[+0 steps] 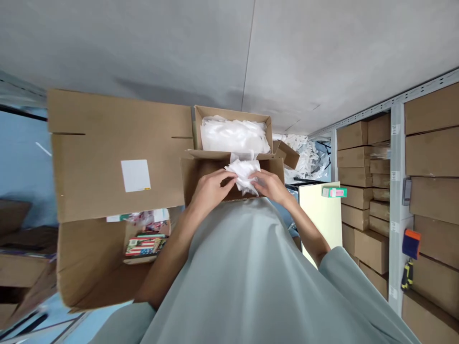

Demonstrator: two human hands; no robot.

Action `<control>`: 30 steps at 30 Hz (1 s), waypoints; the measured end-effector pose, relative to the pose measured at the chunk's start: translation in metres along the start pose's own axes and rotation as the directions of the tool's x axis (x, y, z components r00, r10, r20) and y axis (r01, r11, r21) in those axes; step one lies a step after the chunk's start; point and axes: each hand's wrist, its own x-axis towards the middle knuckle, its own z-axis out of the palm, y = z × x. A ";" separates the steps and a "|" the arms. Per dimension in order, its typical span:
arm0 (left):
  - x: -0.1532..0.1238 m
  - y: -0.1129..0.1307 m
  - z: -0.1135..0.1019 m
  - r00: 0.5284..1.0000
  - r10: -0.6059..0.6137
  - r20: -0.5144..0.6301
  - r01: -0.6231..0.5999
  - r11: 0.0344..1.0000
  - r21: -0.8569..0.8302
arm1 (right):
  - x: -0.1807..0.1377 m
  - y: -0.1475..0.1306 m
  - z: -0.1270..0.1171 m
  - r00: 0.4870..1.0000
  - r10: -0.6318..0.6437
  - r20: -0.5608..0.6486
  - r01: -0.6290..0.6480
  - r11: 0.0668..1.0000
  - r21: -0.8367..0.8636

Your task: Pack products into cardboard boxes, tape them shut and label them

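My left hand point(210, 187) and my right hand point(270, 185) both pinch a crumpled white plastic bag point(244, 173) held just in front of my chest. The bag hangs over the near wall of a small open cardboard box point(201, 177). That box is filled with more white plastic bags point(233, 135). My fingers are curled around the bag's edges from both sides.
A large cardboard box point(107, 157) with a white label stands to the left, with colourful packets point(145, 244) in the open box below it. Metal shelving point(396, 200) with stacked cartons fills the right. A cream panel point(322, 215) bears a small green-and-pink box point(334, 192).
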 end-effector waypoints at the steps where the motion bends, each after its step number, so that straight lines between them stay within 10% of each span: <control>1: 0.002 -0.008 0.004 0.999 -0.024 0.036 0.023 0.999 0.028 | 0.005 0.008 0.006 0.998 0.053 0.035 -0.051 0.997 -0.056; 12: 0.016 -0.052 0.013 0.973 -0.171 0.156 0.114 0.940 0.322 | 0.031 0.034 0.020 0.952 0.235 0.194 -0.178 0.946 -0.270; 20: -0.009 -0.033 -0.032 0.967 -0.191 -0.166 0.217 0.963 0.157 | 0.007 0.016 -0.024 0.977 0.200 -0.074 -0.210 0.964 -0.162; 25: -0.042 -0.030 -0.055 0.855 -0.242 -0.458 0.368 0.906 0.210 | -0.027 0.031 -0.043 0.852 0.374 -0.367 -0.470 0.855 -0.219; 30: -0.067 -0.046 -0.048 0.854 -0.379 -0.356 0.474 0.848 0.234 | -0.058 0.052 -0.023 0.751 0.563 -0.345 -0.645 0.738 -0.199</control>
